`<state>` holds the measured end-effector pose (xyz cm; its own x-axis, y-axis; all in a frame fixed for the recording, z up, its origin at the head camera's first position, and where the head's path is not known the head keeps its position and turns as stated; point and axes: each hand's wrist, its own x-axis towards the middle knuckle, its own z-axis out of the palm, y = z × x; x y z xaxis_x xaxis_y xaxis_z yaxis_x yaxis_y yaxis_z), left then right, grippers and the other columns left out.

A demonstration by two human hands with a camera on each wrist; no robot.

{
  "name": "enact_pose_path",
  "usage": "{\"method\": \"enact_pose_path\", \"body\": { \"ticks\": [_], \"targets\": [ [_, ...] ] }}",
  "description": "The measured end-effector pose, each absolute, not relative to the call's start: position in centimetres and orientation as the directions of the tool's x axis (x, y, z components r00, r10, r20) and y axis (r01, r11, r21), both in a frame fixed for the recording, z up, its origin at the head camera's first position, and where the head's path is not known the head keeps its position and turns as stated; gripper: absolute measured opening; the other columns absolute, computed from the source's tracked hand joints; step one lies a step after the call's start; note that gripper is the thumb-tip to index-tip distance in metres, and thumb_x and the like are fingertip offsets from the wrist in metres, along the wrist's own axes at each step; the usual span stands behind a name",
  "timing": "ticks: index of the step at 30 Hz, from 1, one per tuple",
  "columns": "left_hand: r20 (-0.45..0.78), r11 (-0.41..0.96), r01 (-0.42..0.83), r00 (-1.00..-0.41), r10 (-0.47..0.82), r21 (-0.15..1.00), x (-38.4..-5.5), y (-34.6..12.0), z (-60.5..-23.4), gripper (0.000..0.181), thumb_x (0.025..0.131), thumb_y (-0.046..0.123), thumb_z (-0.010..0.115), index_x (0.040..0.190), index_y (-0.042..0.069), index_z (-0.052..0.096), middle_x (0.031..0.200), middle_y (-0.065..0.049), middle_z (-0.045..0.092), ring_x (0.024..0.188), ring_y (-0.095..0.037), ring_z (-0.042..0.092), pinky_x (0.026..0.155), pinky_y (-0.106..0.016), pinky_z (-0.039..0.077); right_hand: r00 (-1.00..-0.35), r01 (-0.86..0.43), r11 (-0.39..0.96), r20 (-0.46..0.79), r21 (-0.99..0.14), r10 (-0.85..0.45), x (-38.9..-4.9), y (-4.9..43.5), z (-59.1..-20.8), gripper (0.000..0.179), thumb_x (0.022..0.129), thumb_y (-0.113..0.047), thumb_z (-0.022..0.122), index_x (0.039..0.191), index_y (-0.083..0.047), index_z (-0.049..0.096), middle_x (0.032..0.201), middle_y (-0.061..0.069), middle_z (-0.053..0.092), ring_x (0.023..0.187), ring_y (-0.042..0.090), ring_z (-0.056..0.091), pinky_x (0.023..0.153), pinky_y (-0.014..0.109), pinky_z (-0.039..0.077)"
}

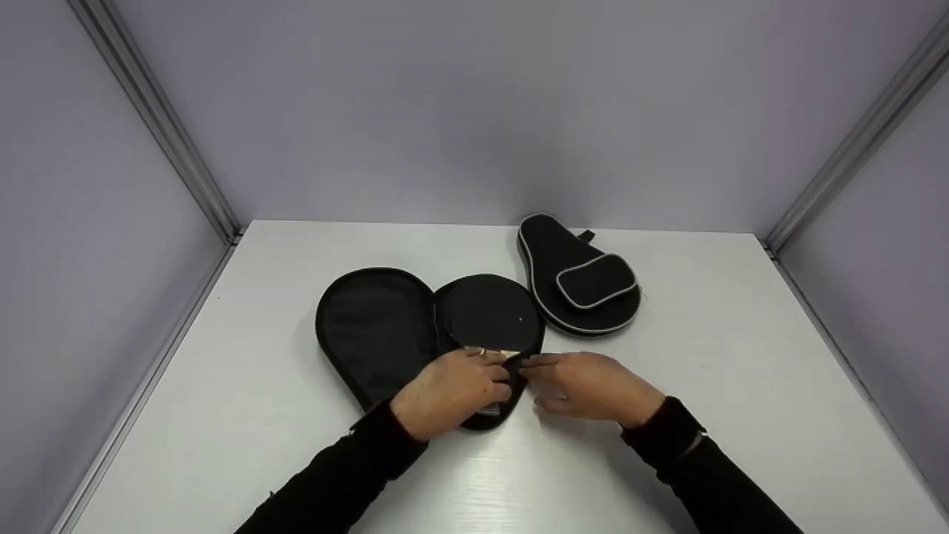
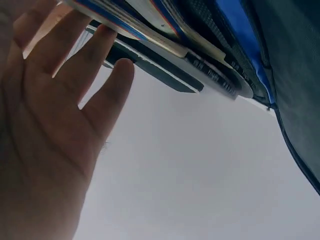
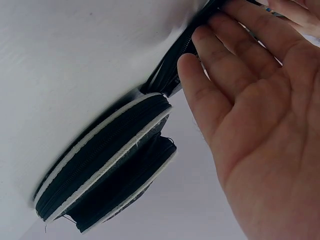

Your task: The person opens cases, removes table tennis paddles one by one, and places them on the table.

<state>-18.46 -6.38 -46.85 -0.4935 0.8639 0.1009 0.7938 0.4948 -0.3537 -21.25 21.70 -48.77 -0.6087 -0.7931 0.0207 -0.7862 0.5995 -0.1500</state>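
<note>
A black paddle-shaped case (image 1: 378, 326) lies unzipped and spread wide on the white table. Table tennis paddles (image 1: 489, 311) are stacked in its right half, their layered edges visible in the left wrist view. Across the handle end rests my left hand (image 1: 456, 389), its fingers fairly straight against the paddles (image 2: 165, 40); its thumb is hidden. My right hand (image 1: 593, 386) touches the right rim of the case with extended fingertips. In the right wrist view the fingers of my right hand (image 3: 265, 100) lie along the zippered edge (image 3: 185, 50).
Behind and to the right lies a second black paddle case (image 1: 545, 259) with light piping and a small pouch (image 1: 597, 282) on its front, close against the spread case. A pale wall (image 1: 474, 111) rises behind the table (image 1: 741, 334), with side panels left and right.
</note>
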Motion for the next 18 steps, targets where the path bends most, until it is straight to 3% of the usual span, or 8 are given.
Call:
{"method": "enact_pose_path", "body": {
  "ticks": [3, 7, 12, 14, 18],
  "targets": [
    [0.126, 0.492, 0.818, -0.477, 0.87, -0.299, -18.7, -6.9, -46.4, 0.024, 0.106, 0.044, 0.081, 0.124, 0.03, 0.087, 0.137, 0.013, 0.086, 0.146, -0.013, 0.075, 0.121, -0.032, 0.063, -0.61, -0.784, 0.601, 0.014, -0.153, -0.792, -21.3, 21.7, -48.7, 0.046, 0.105, -0.022, 0.084, 0.149, -0.007, 0.08, 0.154, 0.009, 0.081, 0.137, 0.028, 0.081, 0.112, 0.046, 0.07],
    [0.163, 0.493, 0.828, -0.466, 0.87, -0.267, -19.1, -7.7, -45.5, 0.031, 0.101, 0.036, 0.088, 0.129, 0.025, 0.082, 0.137, 0.01, 0.085, 0.145, -0.016, 0.075, 0.123, -0.034, 0.062, -0.615, -0.779, 0.607, 0.005, -0.158, -0.788, -21.4, 21.7, -48.7, 0.047, 0.106, -0.022, 0.083, 0.15, -0.008, 0.079, 0.155, 0.01, 0.08, 0.137, 0.029, 0.081, 0.112, 0.047, 0.069],
    [0.28, 0.529, 0.806, -0.461, 0.842, -0.264, -19.5, -8.6, -44.5, 0.035, 0.096, 0.009, 0.092, 0.125, 0.021, 0.078, 0.133, 0.006, 0.086, 0.141, -0.016, 0.077, 0.12, -0.031, 0.064, -0.61, -0.783, 0.601, 0.01, -0.16, -0.793, -21.5, 21.8, -48.8, 0.047, 0.106, -0.021, 0.083, 0.15, -0.007, 0.079, 0.155, 0.01, 0.08, 0.136, 0.029, 0.081, 0.111, 0.047, 0.07],
    [0.321, 0.554, 0.789, -0.47, 0.822, -0.265, -19.5, -8.9, -44.1, 0.036, 0.099, 0.001, 0.089, 0.127, 0.02, 0.077, 0.137, 0.004, 0.085, 0.14, -0.017, 0.078, 0.118, -0.031, 0.065, -0.606, -0.786, 0.597, 0.015, -0.16, -0.795, -21.5, 21.8, -48.8, 0.045, 0.105, -0.02, 0.083, 0.148, -0.006, 0.08, 0.154, 0.01, 0.081, 0.137, 0.029, 0.081, 0.111, 0.047, 0.07],
    [0.376, 0.599, 0.75, -0.489, 0.787, -0.28, -19.6, -9.5, -43.5, 0.026, 0.106, 0.005, 0.084, 0.128, 0.017, 0.076, 0.141, 0.002, 0.083, 0.136, -0.018, 0.08, 0.111, -0.029, 0.068, -0.607, -0.786, 0.596, 0.021, -0.166, -0.795, -21.5, 21.7, -48.8, 0.043, 0.105, -0.017, 0.083, 0.146, -0.006, 0.081, 0.152, 0.009, 0.082, 0.137, 0.028, 0.081, 0.11, 0.046, 0.07]
  ]
}}
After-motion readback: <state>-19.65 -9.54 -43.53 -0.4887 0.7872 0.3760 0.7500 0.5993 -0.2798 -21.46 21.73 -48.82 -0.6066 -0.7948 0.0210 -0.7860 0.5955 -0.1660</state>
